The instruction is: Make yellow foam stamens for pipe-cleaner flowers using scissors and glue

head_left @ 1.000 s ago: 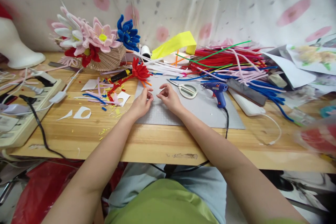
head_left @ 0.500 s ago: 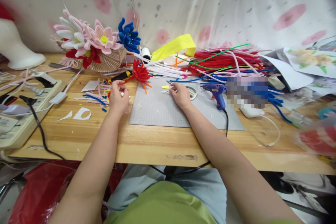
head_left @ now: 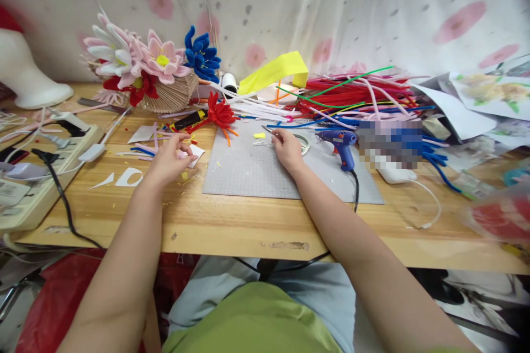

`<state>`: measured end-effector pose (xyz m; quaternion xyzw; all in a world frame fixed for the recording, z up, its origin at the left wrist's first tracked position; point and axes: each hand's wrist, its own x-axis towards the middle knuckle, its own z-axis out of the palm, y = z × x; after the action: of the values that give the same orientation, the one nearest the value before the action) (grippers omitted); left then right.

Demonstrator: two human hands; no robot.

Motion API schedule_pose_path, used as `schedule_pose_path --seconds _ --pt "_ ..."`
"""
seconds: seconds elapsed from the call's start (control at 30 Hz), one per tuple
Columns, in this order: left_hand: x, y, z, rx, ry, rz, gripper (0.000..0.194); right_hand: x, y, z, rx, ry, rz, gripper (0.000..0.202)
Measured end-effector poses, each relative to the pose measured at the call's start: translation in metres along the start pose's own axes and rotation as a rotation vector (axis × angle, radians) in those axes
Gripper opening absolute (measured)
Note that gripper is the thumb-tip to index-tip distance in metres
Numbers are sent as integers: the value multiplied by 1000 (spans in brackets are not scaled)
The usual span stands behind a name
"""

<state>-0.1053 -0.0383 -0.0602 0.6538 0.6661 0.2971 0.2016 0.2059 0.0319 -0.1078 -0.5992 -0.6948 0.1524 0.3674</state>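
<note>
Watching remotely, I saw scissors (head_left: pixel 307 147) lying slantwise on the mat (head_left: pixel 248 176), handle rightward, partly hidden by the nearer right hand (head_left: pixel 289 149); couldn't tell its grip. Left hand (head_left: pixel 171 157), fingers loosely parted, seemingly empty, hung left of the mat.

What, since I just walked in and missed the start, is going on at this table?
A person's right hand is at the scissors on the grey mat; its grip is hidden. The left hand is over the scraps beside the mat, and I can't tell whether it holds anything. A red flower lies at the mat's far left corner, and a blue glue gun rests right of the scissors.
</note>
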Motion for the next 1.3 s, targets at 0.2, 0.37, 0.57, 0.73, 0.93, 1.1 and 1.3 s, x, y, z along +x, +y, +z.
schedule_pose_path --seconds 0.2,0.37,0.57,0.73,0.93,1.1,1.3 --pt "-10 -16 -19 157 -323 161 53 0 2 3 72 33 -48 37" --pt "-16 -13 -17 298 -354 200 48 -1 3 2 67 29 -67 45" --pt "-17 -13 -6 206 -358 129 45 -2 3 0 109 109 -72 46" --pt "-10 -17 -12 36 -215 72 48 -6 0 0 197 170 -54 30" --pt "2 9 -2 -147 -122 102 39 -11 -8 2 301 30 -18 15" --pt "12 51 50 -480 -140 142 30 -10 -9 11 778 -69 12 35" --pt "12 72 100 -503 -91 199 33 -12 -10 16 812 -173 -51 42"
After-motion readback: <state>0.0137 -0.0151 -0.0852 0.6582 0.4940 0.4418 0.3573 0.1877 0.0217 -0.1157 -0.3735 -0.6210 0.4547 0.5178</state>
